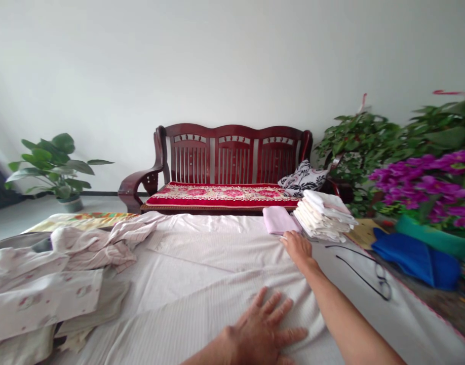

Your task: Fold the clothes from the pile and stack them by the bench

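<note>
A large pale cloth with fine stripes (202, 294) lies spread over the white-covered table, with folds and creases running across it. My left hand (265, 327) rests flat on it near the front, fingers spread apart. Farther off, my right hand (299, 248) has its fingers closed on the far right edge of the striped cloth. Just beyond those fingertips sits a folded pink cloth (278, 219). Beside it, to the right, stands a stack of folded white cloths (323, 215).
Rumpled clothes (61, 289) are heaped at the table's left. Black-framed glasses (382, 279) lie to the right of my right forearm. A blue cloth item (417, 258) and purple flowers (430, 182) are at the right. Behind the table stands a wooden bench (232, 152).
</note>
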Demonstrator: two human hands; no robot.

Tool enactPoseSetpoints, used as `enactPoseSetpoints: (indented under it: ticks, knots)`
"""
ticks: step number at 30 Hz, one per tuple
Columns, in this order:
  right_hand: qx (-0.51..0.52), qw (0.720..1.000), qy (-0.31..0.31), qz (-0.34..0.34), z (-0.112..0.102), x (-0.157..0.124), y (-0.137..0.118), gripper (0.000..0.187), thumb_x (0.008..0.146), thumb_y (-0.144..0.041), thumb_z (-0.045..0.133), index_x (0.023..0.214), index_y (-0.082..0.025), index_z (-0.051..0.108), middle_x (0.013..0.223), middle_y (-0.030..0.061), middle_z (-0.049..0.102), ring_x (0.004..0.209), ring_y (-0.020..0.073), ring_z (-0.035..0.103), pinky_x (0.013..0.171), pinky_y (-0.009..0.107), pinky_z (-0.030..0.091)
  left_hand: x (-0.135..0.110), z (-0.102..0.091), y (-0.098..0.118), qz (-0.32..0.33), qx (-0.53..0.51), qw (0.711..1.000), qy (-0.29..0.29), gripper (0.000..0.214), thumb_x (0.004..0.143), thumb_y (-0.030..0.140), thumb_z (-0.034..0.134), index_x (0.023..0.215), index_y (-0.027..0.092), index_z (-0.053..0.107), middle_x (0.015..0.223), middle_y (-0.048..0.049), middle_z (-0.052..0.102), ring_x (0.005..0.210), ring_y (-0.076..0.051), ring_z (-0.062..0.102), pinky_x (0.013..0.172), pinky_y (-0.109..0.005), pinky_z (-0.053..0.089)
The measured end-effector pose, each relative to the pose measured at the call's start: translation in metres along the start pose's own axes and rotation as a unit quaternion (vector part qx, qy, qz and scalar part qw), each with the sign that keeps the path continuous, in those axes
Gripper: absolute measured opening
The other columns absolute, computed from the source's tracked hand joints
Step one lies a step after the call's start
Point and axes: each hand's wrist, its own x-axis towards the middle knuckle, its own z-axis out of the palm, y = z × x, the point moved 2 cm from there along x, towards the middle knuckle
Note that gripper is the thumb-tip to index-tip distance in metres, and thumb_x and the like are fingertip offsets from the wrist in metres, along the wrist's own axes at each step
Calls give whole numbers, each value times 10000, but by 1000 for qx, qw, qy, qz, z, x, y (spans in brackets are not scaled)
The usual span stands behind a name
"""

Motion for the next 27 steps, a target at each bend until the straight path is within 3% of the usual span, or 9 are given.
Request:
enactPoseSetpoints:
  ticks: [5, 9, 12, 19, 23, 27]
  knots:
    - [-5, 999, 26, 26, -17, -13, -4, 278, 969, -390, 508, 1082, -205, 683, 1114, 107, 686, 1059, 269, 600, 894, 380, 400, 0, 2, -2, 9, -20, 1000, -5, 639, 989, 637, 321, 1548, 327, 321, 1658, -108, 157, 1519, -333, 153, 1210, -579, 144]
    - [30, 998, 45, 17, -37, -40, -9, 315, 953, -296, 495, 1231, -225, 625, 1207, 81, 664, 1098, 247, 590, 887, 342, 416, 0, 4, -4, 19, -41, 999, -3, 622, 986, 635, 338, 1524, 324, 368, 1653, -99, 198, 1516, -330, 175, 1207, -576, 167]
    - [57, 998, 14, 35, -49, -67, -2, 335, 943, -265, 471, 1244, -222, 610, 1192, 81, 669, 1077, 238, 617, 851, 328, 440, -1, 7, -6, 5, -63, 998, 29, 591, 1001, 589, 352, 1518, 303, 374, 1634, -102, 270, 1497, -299, 263, 1214, -535, 203]
    - [57, 982, -91, 154, -64, -115, 41, 403, 970, -391, 351, 1244, -214, 588, 1228, 131, 665, 1088, 290, 649, 806, 382, 478, 5, 29, -17, -133, -41, 982, 127, 566, 989, 409, 461, 1508, 198, 379, 1581, -119, 382, 1470, -281, 328, 1225, -488, 262]
    - [79, 971, -144, 174, -63, -128, 49, 427, 957, -492, 370, 1201, -231, 603, 1184, 113, 702, 1065, 297, 663, 803, 390, 479, 8, 39, -23, -161, -31, 980, 114, 589, 973, 412, 490, 1501, 172, 394, 1584, -134, 373, 1473, -305, 318, 1226, -500, 259]
    - [97, 974, -108, 172, -59, -132, 49, 371, 900, -478, 492, 1164, -254, 625, 1160, 94, 712, 1073, 261, 658, 779, 341, 479, 10, 41, -25, -170, -32, 980, 99, 603, 959, 435, 506, 1499, 189, 400, 1592, -133, 357, 1479, -304, 303, 1228, -501, 247]
